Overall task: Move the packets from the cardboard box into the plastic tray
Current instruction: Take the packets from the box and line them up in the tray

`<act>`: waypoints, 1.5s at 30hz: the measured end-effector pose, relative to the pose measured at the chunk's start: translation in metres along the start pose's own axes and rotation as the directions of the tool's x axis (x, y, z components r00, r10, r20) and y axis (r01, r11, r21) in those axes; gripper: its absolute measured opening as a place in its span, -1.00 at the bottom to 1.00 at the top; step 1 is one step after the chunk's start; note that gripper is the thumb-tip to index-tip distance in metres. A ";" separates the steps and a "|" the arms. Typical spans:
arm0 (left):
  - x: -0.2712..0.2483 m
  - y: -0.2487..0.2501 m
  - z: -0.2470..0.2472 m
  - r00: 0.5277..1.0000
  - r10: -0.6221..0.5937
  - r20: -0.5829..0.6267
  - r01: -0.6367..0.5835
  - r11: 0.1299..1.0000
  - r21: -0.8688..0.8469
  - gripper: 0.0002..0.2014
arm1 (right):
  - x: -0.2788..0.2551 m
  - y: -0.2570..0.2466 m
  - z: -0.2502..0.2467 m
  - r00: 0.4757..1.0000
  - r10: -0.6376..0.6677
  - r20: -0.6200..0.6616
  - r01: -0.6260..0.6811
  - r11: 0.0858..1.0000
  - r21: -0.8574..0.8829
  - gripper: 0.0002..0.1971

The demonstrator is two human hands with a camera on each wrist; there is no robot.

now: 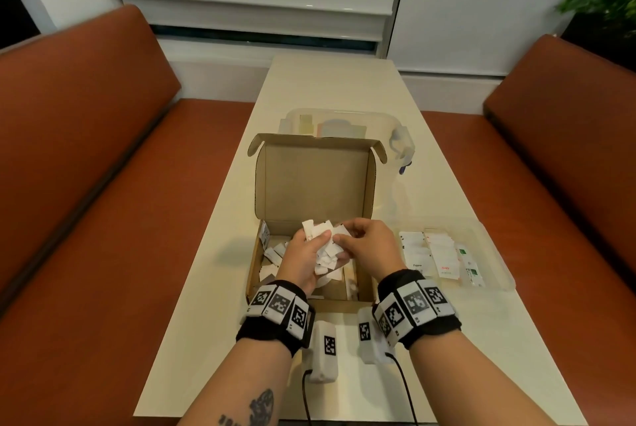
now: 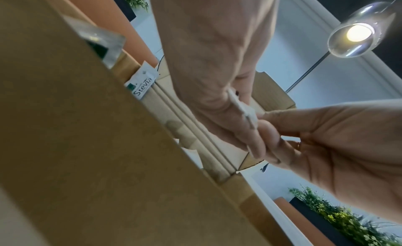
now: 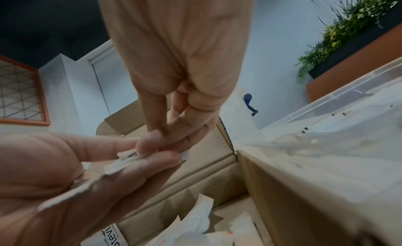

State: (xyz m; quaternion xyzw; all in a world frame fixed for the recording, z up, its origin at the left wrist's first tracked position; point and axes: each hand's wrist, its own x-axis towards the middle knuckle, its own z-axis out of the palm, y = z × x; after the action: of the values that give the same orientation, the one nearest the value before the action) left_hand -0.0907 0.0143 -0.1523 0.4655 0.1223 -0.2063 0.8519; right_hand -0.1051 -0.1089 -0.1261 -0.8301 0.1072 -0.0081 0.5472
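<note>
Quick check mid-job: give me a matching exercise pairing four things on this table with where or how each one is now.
Things:
1. cardboard box
2. plastic tray
3. left hand
4. Stevia packet

States:
A. grips a bunch of white packets
B. lid flipped open
C. right of the box, packets in rows
D. leaning against the box's left wall

Pairs: 1-B, 2-C, 3-A, 4-D

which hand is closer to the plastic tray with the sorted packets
Right. The right hand is over the cardboard box's right side, next to the plastic tray. The left hand, gripping a bunch of packets, is farther left.
</note>
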 end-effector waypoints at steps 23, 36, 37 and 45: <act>0.011 -0.018 0.037 0.996 -0.081 -0.022 0.079 0.994 -0.080 -0.72 | -0.005 0.024 -0.064 0.961 0.140 -0.240 -0.074 0.961 0.265 -0.89; 0.026 -0.026 0.040 0.996 -0.055 -0.068 0.053 0.998 -0.032 -0.66 | 0.006 0.059 -0.126 0.936 0.267 -0.231 -0.197 0.938 0.285 -0.79; 0.023 -0.027 0.042 0.997 -0.054 -0.059 0.052 0.998 -0.040 -0.66 | 0.005 0.063 -0.125 0.936 0.268 -0.227 -0.204 0.941 0.270 -0.81; 0.010 -0.036 0.059 1.000 -0.027 0.014 0.027 1.000 0.000 -0.76 | 0.008 0.082 -0.115 0.954 0.221 -0.201 -0.214 0.975 0.055 -0.82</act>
State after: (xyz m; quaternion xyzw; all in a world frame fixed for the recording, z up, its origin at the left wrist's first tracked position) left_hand -0.0980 -0.0553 -0.1508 0.4624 0.1227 -0.2211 0.8498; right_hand -0.1258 -0.2461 -0.1554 -0.7990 0.2537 -0.0355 0.5441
